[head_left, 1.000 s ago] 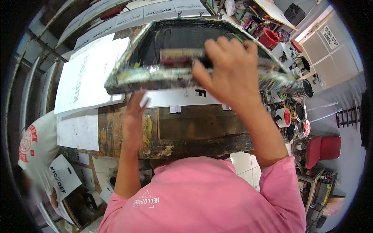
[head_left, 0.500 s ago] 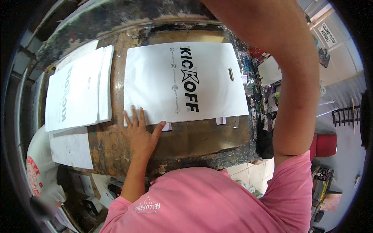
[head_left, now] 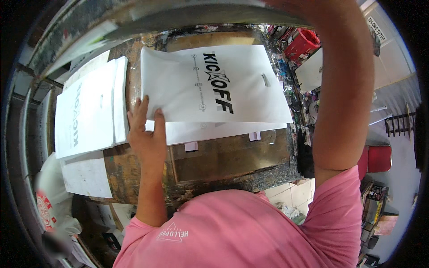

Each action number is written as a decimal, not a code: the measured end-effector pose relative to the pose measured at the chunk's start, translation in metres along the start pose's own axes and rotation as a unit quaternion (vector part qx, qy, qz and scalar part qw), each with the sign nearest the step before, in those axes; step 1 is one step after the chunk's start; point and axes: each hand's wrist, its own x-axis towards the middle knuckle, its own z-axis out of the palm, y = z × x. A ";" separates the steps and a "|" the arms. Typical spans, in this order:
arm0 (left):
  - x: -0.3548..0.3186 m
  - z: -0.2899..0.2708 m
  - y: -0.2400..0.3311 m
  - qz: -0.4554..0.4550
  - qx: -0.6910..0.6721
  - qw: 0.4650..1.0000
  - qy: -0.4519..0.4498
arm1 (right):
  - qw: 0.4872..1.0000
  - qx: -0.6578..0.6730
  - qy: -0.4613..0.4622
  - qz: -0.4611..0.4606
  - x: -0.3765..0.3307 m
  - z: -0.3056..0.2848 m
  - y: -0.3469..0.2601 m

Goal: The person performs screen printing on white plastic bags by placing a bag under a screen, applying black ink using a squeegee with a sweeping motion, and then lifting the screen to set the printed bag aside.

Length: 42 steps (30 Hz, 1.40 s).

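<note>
A flat white bag (head_left: pixel 178 85) with black lettering and a handle slot is partly lifted off the work table (head_left: pixel 223 158). My left hand (head_left: pixel 147 129) grips it at its near left corner, thumb on top, the sheet rising and curling along that side. Below its raised near edge another white bag (head_left: pixel 187 133) shows, lying flat. My right arm (head_left: pixel 342 98) stretches up past the top of the picture, so that hand is out of sight. Close to its upper end runs a grey-edged frame (head_left: pixel 214 14), tilted up over the far side of the table.
To the left lies a stack of white printed bags (head_left: pixel 85 116) over white sheets (head_left: pixel 87 176). Small paper tabs (head_left: pixel 191 146) stick to the table. A red bucket (head_left: pixel 303 43) stands at the far right. Beyond the left side is another person (head_left: pixel 53 196).
My left hand has moved left and lifted the top bag, uncovering the one below. The frame across the top has shifted lower in view, and my right arm has swung slightly right.
</note>
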 end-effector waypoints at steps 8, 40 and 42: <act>-0.021 -0.094 -0.083 -0.157 -0.036 0.982 0.094 | 0.991 -0.026 0.128 -0.041 -0.015 0.021 -0.018; -0.146 -0.040 -0.053 -0.515 -0.594 0.611 -0.089 | 0.964 0.106 -0.238 -0.061 -0.238 0.191 0.008; -0.154 -0.033 -0.062 -0.502 -0.572 0.642 -0.090 | 0.960 0.107 -0.255 -0.050 -0.245 0.212 0.013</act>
